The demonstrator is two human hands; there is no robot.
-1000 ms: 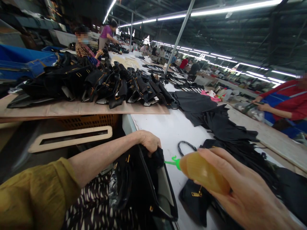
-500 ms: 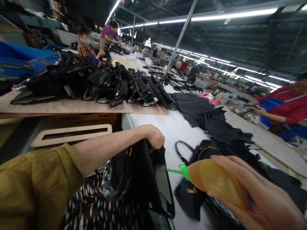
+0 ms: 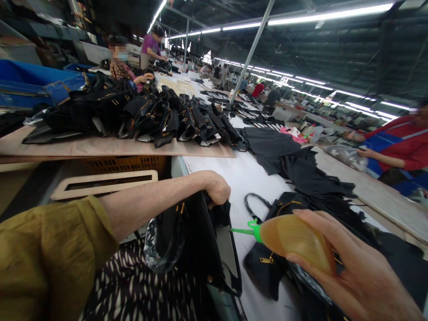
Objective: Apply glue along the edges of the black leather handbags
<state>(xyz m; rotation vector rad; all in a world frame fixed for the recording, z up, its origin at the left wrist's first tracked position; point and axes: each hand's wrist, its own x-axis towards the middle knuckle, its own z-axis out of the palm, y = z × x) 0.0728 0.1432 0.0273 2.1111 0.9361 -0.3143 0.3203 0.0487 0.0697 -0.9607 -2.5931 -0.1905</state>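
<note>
Right grip (image 3: 359, 263) is wrapped round a translucent amber, rounded plastic bottle (image 3: 290, 238), which is kept nearly level so that its thin bright-green nozzle (image 3: 245, 231) is aimed leftward at the gaping mouth of a black leather-look handbag (image 3: 197, 240). By this sideways hold, it seems, the tip is steered without the mouth being covered; whether the bag is touched by it cannot be told. Left grip (image 3: 217, 187) is curled closely over the handbag's far upper corner, its fingertips hidden. The bag is thus probably steadied and its mouth kept parted, since a smooth pale-grey inner panel (image 3: 227, 249) is left exposed near the nozzle. The handbag is held at the edge of the white-topped desk (image 3: 239, 171), close to the dark patterned cloth (image 3: 133, 285) of the wearer, perhaps for bracing. Its looped handles (image 3: 160, 254), wrapped in clear film, are hung on the body side, away from the nozzle. Under the bottle, a second black bag (image 3: 270, 278) is laid.
</note>
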